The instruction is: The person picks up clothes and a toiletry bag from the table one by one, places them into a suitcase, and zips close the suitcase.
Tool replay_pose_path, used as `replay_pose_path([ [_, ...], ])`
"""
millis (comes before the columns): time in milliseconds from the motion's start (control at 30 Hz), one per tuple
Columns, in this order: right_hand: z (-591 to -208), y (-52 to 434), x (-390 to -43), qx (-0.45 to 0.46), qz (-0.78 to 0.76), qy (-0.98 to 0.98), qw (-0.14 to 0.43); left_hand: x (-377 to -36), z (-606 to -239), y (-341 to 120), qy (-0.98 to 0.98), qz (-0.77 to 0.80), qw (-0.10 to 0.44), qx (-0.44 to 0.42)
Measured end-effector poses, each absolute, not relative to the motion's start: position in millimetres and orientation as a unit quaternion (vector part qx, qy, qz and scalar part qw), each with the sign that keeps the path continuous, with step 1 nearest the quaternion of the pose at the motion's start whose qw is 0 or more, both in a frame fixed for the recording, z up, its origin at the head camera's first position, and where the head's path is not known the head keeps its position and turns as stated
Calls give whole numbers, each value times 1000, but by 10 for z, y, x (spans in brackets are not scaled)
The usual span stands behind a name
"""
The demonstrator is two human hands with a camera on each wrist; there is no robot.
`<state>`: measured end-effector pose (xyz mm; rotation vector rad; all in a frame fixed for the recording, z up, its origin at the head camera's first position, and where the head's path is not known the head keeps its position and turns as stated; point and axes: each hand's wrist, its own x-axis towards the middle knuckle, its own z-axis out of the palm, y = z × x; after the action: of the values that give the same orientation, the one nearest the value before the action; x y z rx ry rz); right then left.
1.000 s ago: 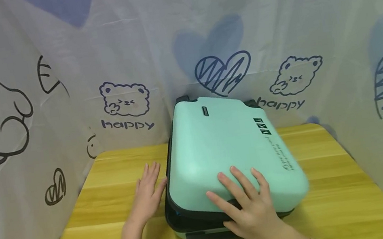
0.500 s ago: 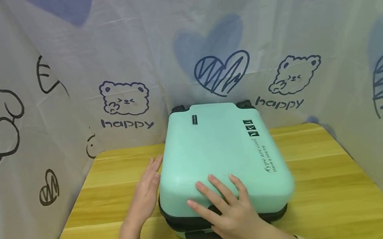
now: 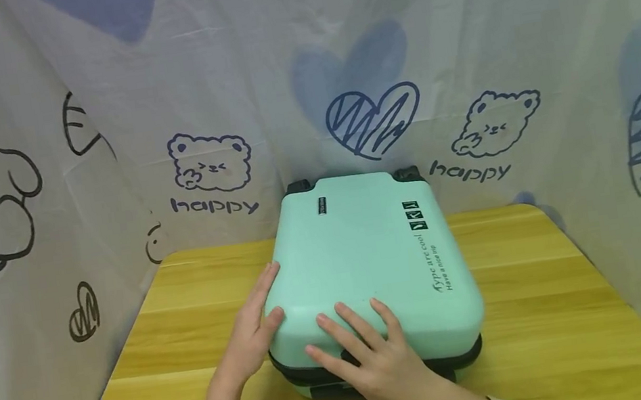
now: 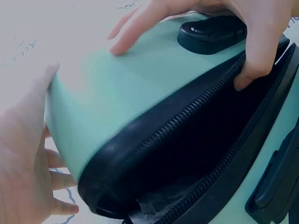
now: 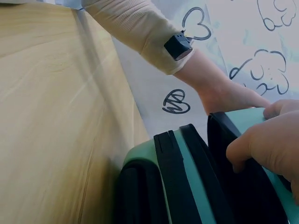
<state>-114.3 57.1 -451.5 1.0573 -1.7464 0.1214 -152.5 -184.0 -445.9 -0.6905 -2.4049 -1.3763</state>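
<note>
While the mint suitcase [image 3: 367, 268] lies flat on the wooden surface [image 3: 556, 303], we spread our right hand [image 3: 380, 362] over its near lid edge, thumb hooked under the unzipped rim. Our left hand [image 3: 250, 339] presses its left corner with straight fingers [image 3: 265, 290].

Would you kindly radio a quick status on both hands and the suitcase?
Left hand flat against mint-green hard-shell suitcase side. Right hand on lid, thumb hooked under its near edge. Lid slightly ajar, zipper open. Nothing obstructing on wooden table.
</note>
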Motion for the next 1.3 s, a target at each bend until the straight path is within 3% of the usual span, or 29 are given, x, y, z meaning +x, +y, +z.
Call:
replay_pose_path([
  [200, -4608, 692, -1130, 458, 30, -749, 478, -1497, -4446, -1795, -862, -407, 158, -258],
  [567, -4614, 814, -1106, 510, 124, -740, 420, -1472, -4421, -1648, -864, -324, 245, -297],
  [767, -4479, 959, -1131, 496, 155, -721, 459, -1454, -4444, -1614, -854, -299, 287, -315],
  [1067, -4152, 1337, -1341, 463, 217, -636, 577, -1527, -4550, -1598, -804, -318, 354, -358],
  [1300, -4252, 1726, -1499, 434, 233, -661, 565, -1565, -4626, -1586, -766, -334, 391, -385],
])
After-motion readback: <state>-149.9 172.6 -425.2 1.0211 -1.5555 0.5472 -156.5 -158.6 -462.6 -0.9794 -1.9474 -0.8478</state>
